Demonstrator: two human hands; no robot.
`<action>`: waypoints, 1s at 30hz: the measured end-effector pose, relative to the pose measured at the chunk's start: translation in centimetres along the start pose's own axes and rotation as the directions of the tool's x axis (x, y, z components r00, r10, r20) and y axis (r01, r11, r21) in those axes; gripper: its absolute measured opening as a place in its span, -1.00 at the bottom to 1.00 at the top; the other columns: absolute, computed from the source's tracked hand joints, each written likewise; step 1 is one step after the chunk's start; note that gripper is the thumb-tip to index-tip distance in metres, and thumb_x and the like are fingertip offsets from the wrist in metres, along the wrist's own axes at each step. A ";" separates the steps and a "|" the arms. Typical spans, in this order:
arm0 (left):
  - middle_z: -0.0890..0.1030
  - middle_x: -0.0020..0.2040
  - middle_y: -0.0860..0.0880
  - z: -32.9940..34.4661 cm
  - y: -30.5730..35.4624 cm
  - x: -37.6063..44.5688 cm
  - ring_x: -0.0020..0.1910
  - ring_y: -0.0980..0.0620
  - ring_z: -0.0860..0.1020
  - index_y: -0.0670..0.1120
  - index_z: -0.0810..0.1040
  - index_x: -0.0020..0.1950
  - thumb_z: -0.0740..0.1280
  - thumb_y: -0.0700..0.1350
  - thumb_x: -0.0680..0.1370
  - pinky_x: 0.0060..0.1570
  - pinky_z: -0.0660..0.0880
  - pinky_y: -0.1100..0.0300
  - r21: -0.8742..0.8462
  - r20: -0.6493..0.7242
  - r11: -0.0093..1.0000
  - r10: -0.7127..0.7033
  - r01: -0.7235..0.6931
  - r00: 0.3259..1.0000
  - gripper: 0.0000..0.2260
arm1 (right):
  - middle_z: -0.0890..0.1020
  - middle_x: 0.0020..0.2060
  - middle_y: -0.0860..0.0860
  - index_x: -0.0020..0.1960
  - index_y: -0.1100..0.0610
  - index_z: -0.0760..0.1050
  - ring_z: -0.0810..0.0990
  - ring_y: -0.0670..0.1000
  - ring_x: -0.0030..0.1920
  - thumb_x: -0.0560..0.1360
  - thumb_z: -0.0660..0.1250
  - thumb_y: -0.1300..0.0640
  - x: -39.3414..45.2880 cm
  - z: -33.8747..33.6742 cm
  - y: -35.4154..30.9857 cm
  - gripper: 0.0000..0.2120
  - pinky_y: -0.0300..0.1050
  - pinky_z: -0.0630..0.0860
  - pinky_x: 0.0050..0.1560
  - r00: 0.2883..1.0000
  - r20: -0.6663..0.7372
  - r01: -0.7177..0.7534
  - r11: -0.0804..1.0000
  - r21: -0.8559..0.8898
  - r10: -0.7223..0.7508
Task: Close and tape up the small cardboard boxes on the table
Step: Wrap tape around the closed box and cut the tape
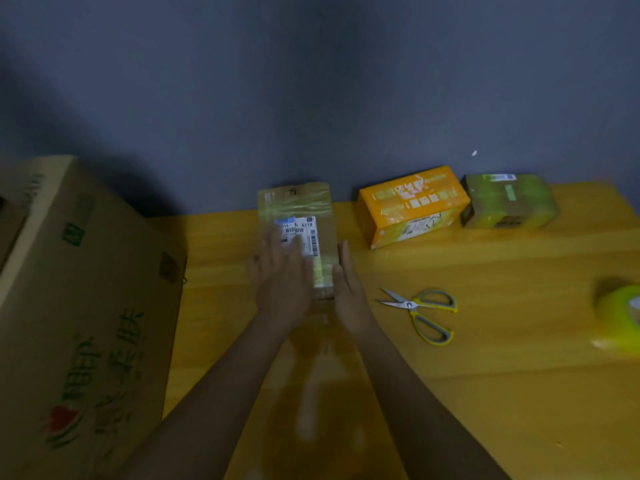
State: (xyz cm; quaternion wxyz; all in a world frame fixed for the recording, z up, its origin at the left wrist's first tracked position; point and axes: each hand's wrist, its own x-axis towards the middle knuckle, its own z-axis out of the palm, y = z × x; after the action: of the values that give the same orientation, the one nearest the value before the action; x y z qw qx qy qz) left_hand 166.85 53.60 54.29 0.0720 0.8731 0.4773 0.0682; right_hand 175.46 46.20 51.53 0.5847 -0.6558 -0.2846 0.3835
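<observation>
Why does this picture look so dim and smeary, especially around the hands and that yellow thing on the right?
Head view: lighting is dim, the wall dark. The left hand on the labelled box and the right hand beside it are motion-blurred. The yellow tape roll at the right edge is smeared. The scissors look sharper. A pale glare streaks the table; the wide lens bends the big carton.

A big printed carton (79,306) stands at the wooden table's (485,375) left, against a grey wall (311,81).

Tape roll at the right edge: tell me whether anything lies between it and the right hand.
The scissors lie open on the table between the right hand and the tape roll. Nothing else visible lies between them.
</observation>
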 end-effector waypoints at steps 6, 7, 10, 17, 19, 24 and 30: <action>-0.18 0.57 0.07 1.1 0.6 0.4 0.49 0.24 -0.32 -0.02 -0.27 0.53 -0.25 0.07 0.65 0.49 -0.31 0.16 -0.266 0.258 0.829 0.553 -0.492 0.792 -0.53 | 0.39 0.28 -0.11 0.48 0.22 0.19 0.44 -0.37 0.21 0.67 0.02 0.27 -0.6 0.3 1.6 -0.62 -0.54 0.32 0.12 0.995 -0.096 0.038 0.999 -0.021 -0.040; -0.19 0.56 0.09 1.0 0.0 0.4 0.49 0.25 -0.31 -0.02 -0.25 0.53 -0.25 0.07 0.64 0.48 -0.32 0.20 -0.262 0.266 0.826 0.560 -0.500 0.785 -0.52 | 0.39 0.27 -0.15 0.47 0.22 0.21 0.41 -0.39 0.22 0.67 0.00 0.28 -0.5 0.5 1.5 -0.63 -0.54 0.30 0.15 0.991 -0.111 0.063 0.996 -0.061 -0.069; -0.23 0.54 0.09 0.8 -1.6 -0.1 0.49 0.21 -0.31 -0.01 -0.21 0.55 -0.21 0.05 0.66 0.46 -0.35 0.24 -0.172 0.259 0.841 0.541 -0.513 0.800 -0.53 | 0.45 0.33 -0.06 0.44 0.21 0.30 0.41 -0.28 0.28 0.68 -0.02 0.24 -0.5 1.3 1.4 -0.64 -0.48 0.27 0.23 0.979 -0.165 0.094 0.985 -0.145 -0.118; -0.37 0.49 0.06 0.5 -4.3 -1.8 0.48 0.11 -0.38 0.03 -0.33 0.51 -0.18 0.13 0.66 0.44 -0.33 0.11 -0.060 0.250 0.965 0.262 -0.255 0.932 -0.50 | 0.51 0.10 -0.07 0.41 0.21 0.36 0.44 -0.42 -0.03 0.68 -0.02 0.21 -0.6 1.4 1.0 -0.64 -0.61 0.31 -0.07 0.974 -0.187 0.081 0.971 -0.226 -0.125; -0.39 0.48 0.06 0.1 -5.0 -2.2 0.44 0.11 -0.42 0.04 -0.33 0.53 -0.17 0.18 0.64 0.44 -0.31 0.06 -0.084 0.305 0.989 0.145 -0.125 0.941 -0.46 | 0.53 0.06 -0.07 0.39 0.19 0.38 0.47 -0.47 -0.09 0.68 -0.03 0.19 -0.8 1.5 0.8 -0.64 -0.59 0.34 -0.12 0.978 -0.176 0.071 0.970 -0.233 -0.114; -0.41 0.51 0.06 -0.9 -3.9 -1.4 0.52 -0.08 -0.34 0.03 -0.37 0.53 -0.14 0.31 0.59 0.47 -0.24 -0.06 -0.226 0.459 0.959 -0.051 0.172 0.887 -0.34 | 0.58 0.13 0.00 0.36 0.16 0.42 0.57 -0.09 0.09 0.67 0.02 0.21 -1.5 1.3 -0.3 -0.67 -0.40 0.45 0.00 0.990 -0.139 -0.003 0.989 -0.145 -0.017; -0.30 0.56 0.00 -1.1 -3.4 0.7 0.51 -0.08 -0.36 0.04 -0.15 0.57 -0.10 0.38 0.55 0.44 -0.36 -0.15 -0.156 0.364 0.964 -0.145 0.213 0.920 -0.30 | 0.53 -0.09 -0.18 0.18 0.00 0.44 0.53 -0.32 -0.08 0.45 0.24 0.47 -6.8 1.8 0.5 -0.54 -0.27 0.44 -0.09 0.996 0.043 0.092 0.956 -0.278 -0.083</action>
State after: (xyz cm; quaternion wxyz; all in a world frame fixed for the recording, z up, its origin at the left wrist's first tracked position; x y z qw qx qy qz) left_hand 164.21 56.05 54.77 0.2455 0.8127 0.5262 -0.0488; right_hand 170.18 41.54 52.14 0.4981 -0.7125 -0.3736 0.3236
